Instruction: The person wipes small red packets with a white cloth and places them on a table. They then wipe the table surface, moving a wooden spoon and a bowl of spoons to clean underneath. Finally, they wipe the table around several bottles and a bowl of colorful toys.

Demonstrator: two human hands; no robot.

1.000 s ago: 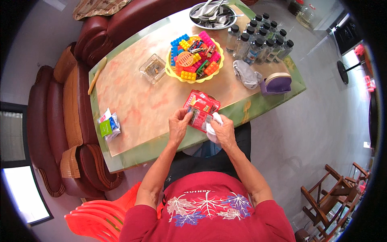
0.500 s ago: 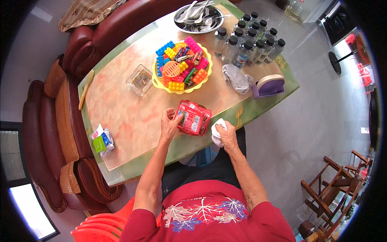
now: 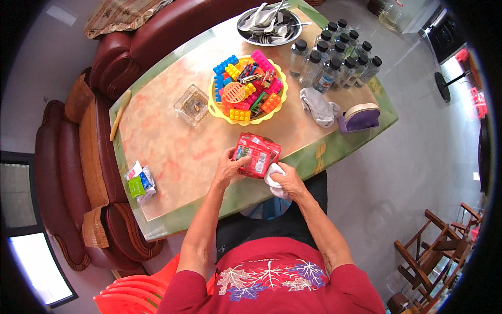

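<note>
A pile of flat red packets (image 3: 259,158) with clear and white printed panels lies near the table's front edge. My left hand (image 3: 230,165) grips the pile's left side, its thumb over the top packet and the other fingers partly hidden. Bunched in my right hand (image 3: 291,183) is a white cloth (image 3: 273,179), which touches or nearly touches the pile's lower right corner. Beyond the packets stands a yellow scalloped basket (image 3: 213,108) heaped with colourful toy bricks and small toy vehicles.
Left of the basket sits a glass ashtray (image 3: 192,105). Several black-capped bottles (image 3: 328,75), a grey cloth (image 3: 318,107) and a purple case (image 3: 360,119) occupy the right side. A cutlery bowl (image 3: 272,39) stands at the back; small packages (image 3: 140,182) lie left.
My right hand has brought the white cloth leftward to the packets. My left thumb now reaches further over the top packet. The whole view has shifted slightly.
</note>
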